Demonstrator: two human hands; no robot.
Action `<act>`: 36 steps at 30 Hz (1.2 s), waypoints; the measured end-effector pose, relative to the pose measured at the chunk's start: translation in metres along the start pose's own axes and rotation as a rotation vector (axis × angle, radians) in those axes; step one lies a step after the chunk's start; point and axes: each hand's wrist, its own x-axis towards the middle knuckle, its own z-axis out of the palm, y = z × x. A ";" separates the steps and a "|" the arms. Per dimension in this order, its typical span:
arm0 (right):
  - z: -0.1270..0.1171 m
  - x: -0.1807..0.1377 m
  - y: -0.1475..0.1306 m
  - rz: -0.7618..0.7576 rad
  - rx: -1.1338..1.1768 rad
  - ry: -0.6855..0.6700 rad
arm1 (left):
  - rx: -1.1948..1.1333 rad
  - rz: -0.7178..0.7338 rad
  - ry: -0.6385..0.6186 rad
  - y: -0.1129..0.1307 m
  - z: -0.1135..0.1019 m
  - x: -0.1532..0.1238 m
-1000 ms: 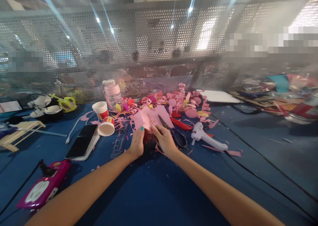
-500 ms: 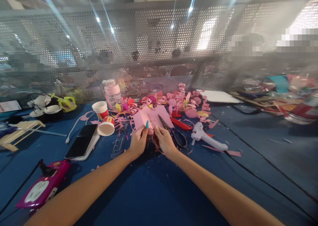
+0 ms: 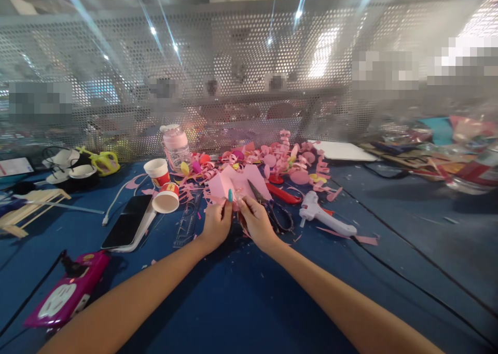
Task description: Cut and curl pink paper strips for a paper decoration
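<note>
My left hand (image 3: 217, 223) is closed in a pinch, its thumb with a blue-green nail pointing up. Close beside it, my right hand (image 3: 257, 219) pinches too. Between the fingertips is a small piece of pink paper (image 3: 235, 203), mostly hidden by the fingers. Just beyond the hands lies creased pink paper (image 3: 254, 175). Dark-handled scissors (image 3: 280, 216) rest right of my right hand, with their blades over the pink sheet. A clear ruler (image 3: 187, 224) lies to the left of my left hand.
Behind the hands is a heap of pink paper curls and discs (image 3: 299, 167). A white glue gun (image 3: 327, 216) with a black cord and a red tool (image 3: 286, 194) lie right. Leftward are paper cups (image 3: 166, 198), a bottle (image 3: 177, 146), a phone (image 3: 128, 221) and a magenta power strip (image 3: 70, 291).
Both hands stay in nearly the same place. The fingertips have shifted slightly around the small pink paper, with the right fingers a little closer to the left thumb.
</note>
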 end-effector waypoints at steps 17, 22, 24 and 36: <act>-0.008 0.003 -0.006 -0.215 -0.108 -0.046 | -0.821 -0.524 -0.329 -0.012 0.011 0.003; -0.011 0.002 -0.003 -0.239 -0.198 0.026 | -0.841 -0.518 -0.372 -0.005 0.009 -0.001; -0.013 0.001 -0.002 -0.253 -0.276 0.089 | -0.831 -0.481 -0.371 -0.001 0.007 -0.002; -0.008 -0.009 -0.010 -0.344 -0.454 -0.004 | -0.630 -0.255 -0.329 0.002 0.005 -0.002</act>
